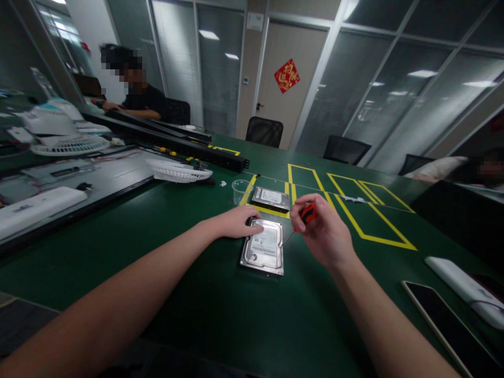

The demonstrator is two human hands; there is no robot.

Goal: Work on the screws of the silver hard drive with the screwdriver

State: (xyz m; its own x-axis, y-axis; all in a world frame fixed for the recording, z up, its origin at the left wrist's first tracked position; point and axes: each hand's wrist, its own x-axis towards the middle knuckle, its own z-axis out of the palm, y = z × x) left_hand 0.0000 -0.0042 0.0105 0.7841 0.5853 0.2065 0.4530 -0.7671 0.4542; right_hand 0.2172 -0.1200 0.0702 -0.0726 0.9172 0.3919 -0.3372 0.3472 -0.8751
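A silver hard drive [263,253] with a white label lies on the green table in front of me. My left hand [239,220] grips its far left corner, thumb over the top face and fingers along the far edge. In my right hand [321,228] is a screwdriver [307,212] with a red and black handle. Its thin shaft slants down to the left, with the tip at the drive's right edge; whether it sits in a screw I cannot tell. Just beyond, a second hard drive [271,197] lies by yellow tape, beside a clear plastic cup [241,192].
A phone [443,320] and a white device [464,289] lie at the right. To the left are a white fan part [179,170], a long black bar [177,140] and a flat panel [98,176]. One person [139,97] sits at the far left, another at the far right.
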